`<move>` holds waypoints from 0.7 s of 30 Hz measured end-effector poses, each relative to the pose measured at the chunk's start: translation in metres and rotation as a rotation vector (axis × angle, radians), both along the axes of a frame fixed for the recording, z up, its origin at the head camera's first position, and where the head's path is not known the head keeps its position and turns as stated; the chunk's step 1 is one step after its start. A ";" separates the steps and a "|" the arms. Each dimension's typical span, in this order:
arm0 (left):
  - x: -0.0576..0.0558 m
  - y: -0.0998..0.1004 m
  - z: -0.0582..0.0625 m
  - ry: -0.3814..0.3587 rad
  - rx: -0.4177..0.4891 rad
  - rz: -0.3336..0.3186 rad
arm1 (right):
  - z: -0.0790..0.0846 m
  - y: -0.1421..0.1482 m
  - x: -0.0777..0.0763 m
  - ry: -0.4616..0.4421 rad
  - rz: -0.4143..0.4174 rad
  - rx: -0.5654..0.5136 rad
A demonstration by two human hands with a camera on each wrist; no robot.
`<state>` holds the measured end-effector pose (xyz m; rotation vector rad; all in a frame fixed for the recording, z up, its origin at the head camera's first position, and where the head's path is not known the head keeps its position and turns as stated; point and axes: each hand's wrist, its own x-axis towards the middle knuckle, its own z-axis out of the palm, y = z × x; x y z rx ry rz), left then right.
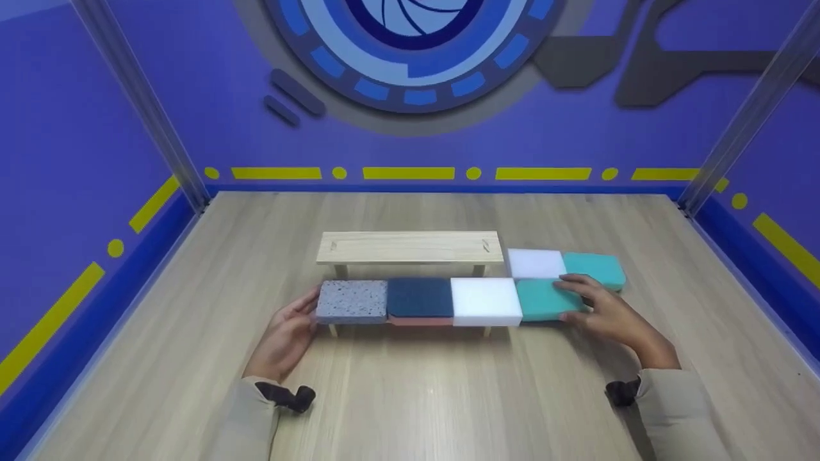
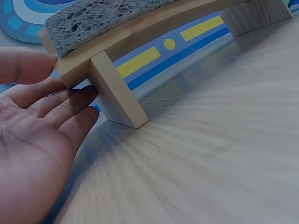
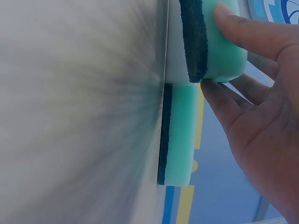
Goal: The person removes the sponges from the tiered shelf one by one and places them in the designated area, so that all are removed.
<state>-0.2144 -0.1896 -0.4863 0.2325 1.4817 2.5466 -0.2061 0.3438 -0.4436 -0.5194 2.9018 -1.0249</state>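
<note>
A grey pitted pumice block [image 1: 352, 301], a dark-topped pad [image 1: 420, 298] with a reddish underside and a white sponge [image 1: 485, 301] lie in a row on a low wooden bench [image 2: 77, 70]. My left hand [image 1: 285, 342] is at the bench's left end, its fingertips touching the wood below the pumice block. At the row's other end, my right hand [image 1: 608, 314] pinches a green sponge [image 1: 544, 299] between thumb and fingers. In the right wrist view this sponge, with its dark scouring side down, is held above the table beside the white one.
Behind the row stands a second wooden bench [image 1: 410, 248] with a bare top. To its right, another white sponge [image 1: 535, 263] and another green sponge [image 1: 596, 267] lie side by side on the table [image 1: 397, 410]. Blue-purple panels [image 1: 410, 147] enclose the back and sides.
</note>
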 end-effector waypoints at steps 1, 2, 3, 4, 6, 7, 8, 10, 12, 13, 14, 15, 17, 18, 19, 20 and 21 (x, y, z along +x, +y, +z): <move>0.000 0.000 0.000 0.002 0.003 -0.003 | 0.001 0.000 0.000 -0.005 0.000 0.003; 0.000 0.000 0.000 -0.004 0.011 -0.002 | 0.001 0.000 0.000 -0.010 -0.001 0.009; 0.000 0.000 0.000 -0.008 0.013 -0.002 | 0.001 -0.001 -0.001 -0.015 -0.004 0.017; -0.001 0.000 0.000 -0.011 0.015 -0.005 | 0.001 -0.001 -0.001 -0.023 -0.006 0.024; -0.001 0.000 0.000 -0.024 0.018 -0.004 | 0.002 -0.001 -0.002 -0.037 -0.010 0.039; -0.001 0.000 0.000 -0.033 0.023 -0.002 | 0.002 -0.001 -0.002 -0.045 -0.013 0.048; -0.001 0.000 0.001 -0.036 0.019 -0.002 | 0.002 -0.001 -0.002 -0.051 -0.015 0.057; -0.001 0.000 0.001 -0.042 0.019 0.000 | 0.003 -0.002 -0.001 -0.060 -0.018 0.074; 0.000 0.001 0.001 -0.039 0.021 0.000 | 0.004 -0.002 -0.001 -0.061 -0.020 0.084; 0.000 0.001 0.001 -0.036 0.019 -0.001 | 0.004 -0.002 0.000 -0.061 -0.020 0.090; 0.000 0.000 0.001 -0.032 0.017 -0.002 | 0.005 -0.002 0.000 -0.060 -0.019 0.092; 0.000 0.000 0.002 -0.029 0.019 -0.002 | 0.005 -0.002 0.000 -0.059 -0.017 0.094; 0.000 0.000 0.002 -0.023 0.011 -0.003 | 0.006 -0.003 0.000 -0.054 -0.013 0.101; 0.000 0.000 0.002 -0.021 0.005 -0.003 | 0.006 -0.003 0.000 -0.050 -0.010 0.105; 0.000 0.000 0.002 -0.024 0.003 0.000 | 0.006 -0.003 0.000 -0.047 -0.007 0.112; 0.000 0.000 0.002 -0.028 0.003 0.002 | 0.005 -0.003 0.000 -0.044 -0.006 0.116; 0.000 0.000 0.002 -0.030 0.001 0.003 | 0.005 -0.002 0.000 -0.042 -0.005 0.122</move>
